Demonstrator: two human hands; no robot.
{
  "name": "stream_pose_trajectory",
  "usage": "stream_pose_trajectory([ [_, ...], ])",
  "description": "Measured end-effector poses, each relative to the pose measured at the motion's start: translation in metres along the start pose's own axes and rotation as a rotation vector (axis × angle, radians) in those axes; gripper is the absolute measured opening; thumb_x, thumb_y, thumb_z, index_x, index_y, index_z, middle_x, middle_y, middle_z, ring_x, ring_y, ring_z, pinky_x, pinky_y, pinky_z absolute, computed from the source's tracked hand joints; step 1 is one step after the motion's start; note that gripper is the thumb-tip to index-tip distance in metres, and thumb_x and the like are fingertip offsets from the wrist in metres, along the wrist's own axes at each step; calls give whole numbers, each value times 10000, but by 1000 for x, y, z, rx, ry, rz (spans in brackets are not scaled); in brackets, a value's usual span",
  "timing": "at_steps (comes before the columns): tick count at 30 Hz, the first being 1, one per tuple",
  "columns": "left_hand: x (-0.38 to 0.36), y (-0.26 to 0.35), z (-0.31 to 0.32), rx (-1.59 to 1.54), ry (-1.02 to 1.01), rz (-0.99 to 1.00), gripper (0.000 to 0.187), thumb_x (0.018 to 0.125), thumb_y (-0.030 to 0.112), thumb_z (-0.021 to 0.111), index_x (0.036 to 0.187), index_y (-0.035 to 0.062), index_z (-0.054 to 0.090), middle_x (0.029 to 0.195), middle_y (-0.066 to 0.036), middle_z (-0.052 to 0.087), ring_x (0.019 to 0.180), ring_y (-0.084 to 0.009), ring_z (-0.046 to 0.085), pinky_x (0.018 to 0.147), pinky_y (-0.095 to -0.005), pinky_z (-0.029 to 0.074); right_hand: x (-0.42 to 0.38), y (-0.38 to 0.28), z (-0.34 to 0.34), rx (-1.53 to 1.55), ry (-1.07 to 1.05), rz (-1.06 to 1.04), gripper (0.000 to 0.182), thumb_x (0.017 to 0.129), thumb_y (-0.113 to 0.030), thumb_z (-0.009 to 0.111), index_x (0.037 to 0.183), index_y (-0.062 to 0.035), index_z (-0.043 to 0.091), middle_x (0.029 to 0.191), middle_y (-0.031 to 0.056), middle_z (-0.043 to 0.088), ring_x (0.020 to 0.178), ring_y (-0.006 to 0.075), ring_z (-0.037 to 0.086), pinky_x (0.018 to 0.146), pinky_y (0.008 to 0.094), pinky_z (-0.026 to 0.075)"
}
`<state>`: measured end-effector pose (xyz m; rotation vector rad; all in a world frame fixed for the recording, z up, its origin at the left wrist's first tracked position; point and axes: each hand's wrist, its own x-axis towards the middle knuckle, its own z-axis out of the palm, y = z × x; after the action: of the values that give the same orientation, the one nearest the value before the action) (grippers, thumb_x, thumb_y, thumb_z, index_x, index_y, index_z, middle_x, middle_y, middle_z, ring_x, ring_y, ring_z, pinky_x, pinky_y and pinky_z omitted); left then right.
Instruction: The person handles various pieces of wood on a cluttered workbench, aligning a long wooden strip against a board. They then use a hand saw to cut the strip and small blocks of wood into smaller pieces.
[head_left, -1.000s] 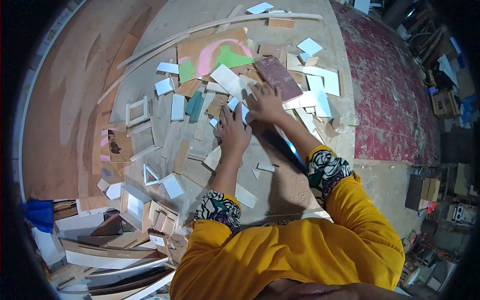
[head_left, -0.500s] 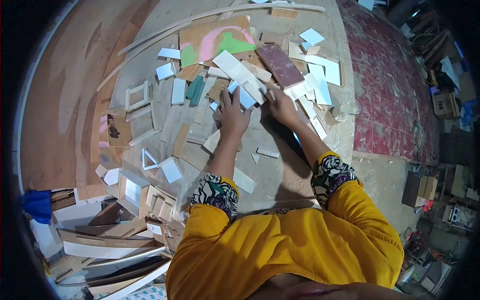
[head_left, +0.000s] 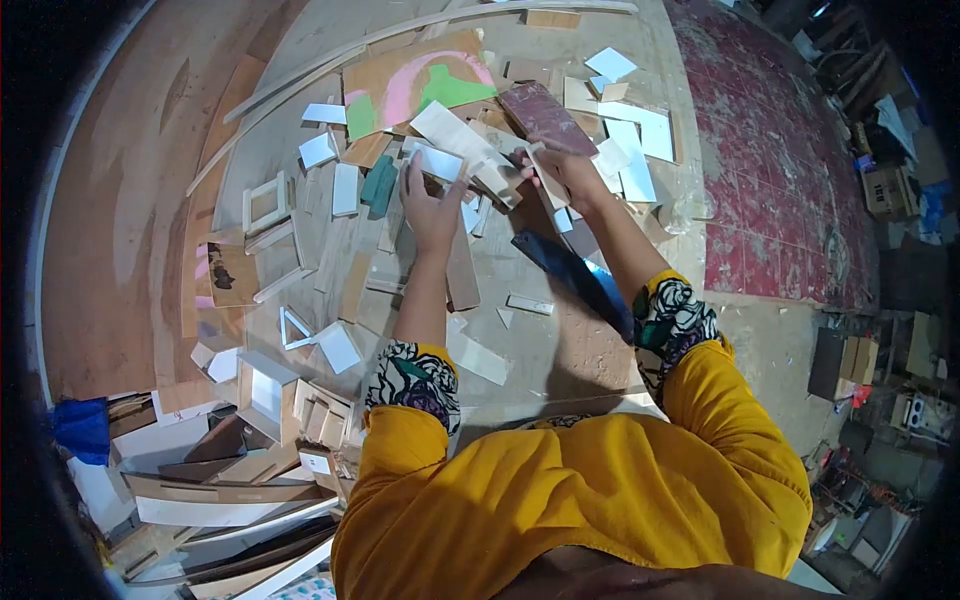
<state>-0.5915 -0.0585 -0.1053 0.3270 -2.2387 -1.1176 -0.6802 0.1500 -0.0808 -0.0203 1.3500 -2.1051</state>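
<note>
My left hand [head_left: 433, 208] has its fingers and thumb around the sides of a small white-faced wood block [head_left: 437, 164]. In my right hand [head_left: 578, 182] is a narrow pale wood strip [head_left: 546, 178], pinched between fingers and thumb. Between the hands lies a long pale board [head_left: 462, 146], tilted over other offcuts. A dark red board [head_left: 547, 118] rests just beyond my right hand. Below my right forearm lies a long dark blue flat piece [head_left: 570, 275], partly hidden by the sleeve. A green block [head_left: 378, 186] sits left of my left hand.
A painted pink and green board [head_left: 420, 82] lies at the back. White pieces [head_left: 630, 160] are on the right, and small wooden frames [head_left: 268, 203] on the left. Stacked offcuts [head_left: 220, 490] fill the lower left. A clear cup-like object [head_left: 686, 212] stands near the right edge.
My left hand has moved left and up and lifted the white-faced block. My right hand has let go of the long pale board and now holds the narrow strip.
</note>
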Motion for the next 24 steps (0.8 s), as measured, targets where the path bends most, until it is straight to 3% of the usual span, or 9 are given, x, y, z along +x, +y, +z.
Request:
stream_pose_trajectory([
  [4, 21, -3, -1, 24, 20, -15, 800, 685, 355, 725, 1316, 25, 361, 1311, -277, 345, 1239, -397, 314, 1020, -457, 264, 27, -12, 19, -456, 227, -203, 431, 858, -179, 544, 1243, -3, 463, 1097, 162, 582, 932, 247, 593, 791, 323, 482],
  [8, 22, -14, -14, 97, 30, -52, 837, 722, 462, 667, 1350, 36, 314, 1353, -313, 271, 1295, -410, 221, 1046, -483, 189, 37, -1, 28, -1127, 244, -729, 510, 799, -271, 628, 1263, -111, 488, 1090, 166, 590, 883, 262, 584, 774, 338, 458],
  [9, 19, -13, -19, 68, 38, -79, 776, 760, 425, 648, 1338, 21, 326, 1358, -291, 281, 1292, -394, 237, 1042, -456, 213, 12, -11, 52, -1210, 193, -420, 557, 740, -320, 671, 1240, -135, 508, 1132, 182, 567, 983, 287, 573, 831, 352, 447],
  [12, 5, -4, -36, -126, 47, -227, 694, 814, 385, 602, 1326, 1, 335, 1362, -271, 291, 1285, -372, 261, 1037, -420, 238, -21, 37, 71, -1328, -285, -703, 761, 637, -415, 716, 1254, -51, 457, 1252, 199, 471, 1115, 366, 474, 958, 397, 377],
  [14, -7, 1, -42, -113, 74, -290, 621, 855, 349, 558, 1313, -13, 346, 1353, -246, 329, 1261, -354, 314, 1029, -393, 260, -56, 66, 90, -1588, -463, -610, 866, 544, -470, 762, 1283, -159, 436, 1408, 204, 256, 1287, 419, 251, 1001, 577, 255],
  [20, -39, 11, -67, -203, 87, -345, 603, 869, 332, 542, 1317, -20, 344, 1338, -215, 382, 1229, -345, 371, 1031, -397, 258, -76, 86, 81, -1665, -415, -491, 747, 537, -361, 780, 1192, -150, 491, 1433, 215, 190, 1324, 426, 164, 1032, 559, 227],
  [22, -49, 15, -75, -190, 26, -365, 608, 860, 311, 562, 1316, -26, 345, 1343, -212, 379, 1237, -331, 366, 1034, -398, 252, -85, 73, 70, -1345, -234, -476, 590, 582, -222, 737, 1126, -134, 524, 1431, 229, 182, 1316, 447, 159, 1046, 484, 259],
  [23, -55, 16, -77, -191, 24, -365, 608, 860, 311, 562, 1316, -26, 345, 1343, -212, 379, 1237, -331, 366, 1034, -398, 252, -81, 79, 57, -1372, -177, -602, 466, 612, -120, 666, 1060, -112, 539, 1415, 248, 211, 1253, 437, 311, 1007, 427, 336],
  [24, -61, 14, -79, -164, -7, -356, 600, 852, 286, 573, 1316, -22, 350, 1334, -215, 390, 1231, -322, 376, 1030, -397, 259, -82, 78, 51, -1374, -174, -600, 466, 612, -120, 666, 1060, -112, 539, 1415, 248, 211, 1253, 437, 311, 1007, 427, 336],
])
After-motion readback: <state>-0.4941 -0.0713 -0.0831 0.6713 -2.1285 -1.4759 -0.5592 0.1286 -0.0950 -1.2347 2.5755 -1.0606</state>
